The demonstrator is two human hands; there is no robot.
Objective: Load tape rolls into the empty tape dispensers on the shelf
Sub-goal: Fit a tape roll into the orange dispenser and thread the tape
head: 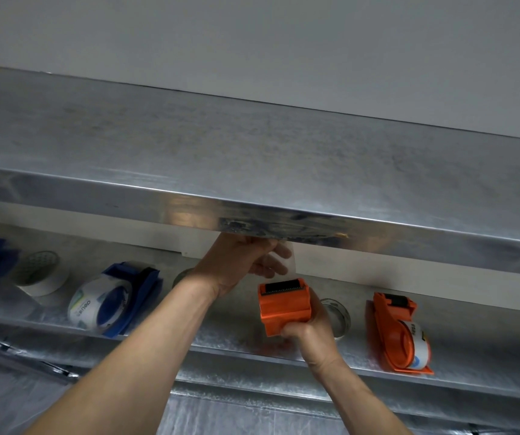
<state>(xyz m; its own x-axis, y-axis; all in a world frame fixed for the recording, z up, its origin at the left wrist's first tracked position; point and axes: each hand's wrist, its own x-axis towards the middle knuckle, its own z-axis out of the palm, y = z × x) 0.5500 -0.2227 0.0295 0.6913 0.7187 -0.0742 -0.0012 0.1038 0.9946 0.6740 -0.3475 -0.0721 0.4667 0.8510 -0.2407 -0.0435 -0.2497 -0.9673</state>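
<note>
Two hands are at work. My right hand (307,335) is clenched round the lower end of the orange dispenser (285,309) and holds it up just off the lower shelf (236,340), about midway along its front edge. My left hand (243,265) pinches what looks like a clear tape strip (288,262) drawn up from the dispenser's toothed end. The body hides the roll inside, so I cannot tell how well it is seated.

My worry is the upper shelf (378,227). My left knuckles sit right under its front lip, and if I pull higher the sticky strip may catch on the metal or fold onto itself. If my pinch slackens, the free end could spring back and stick flat to the roll. The teeth lie close below my left fingers. A clear roll (338,315) stands just behind my right hand, so a careless twist could knock it toward the loaded orange dispenser (400,337).
</note>
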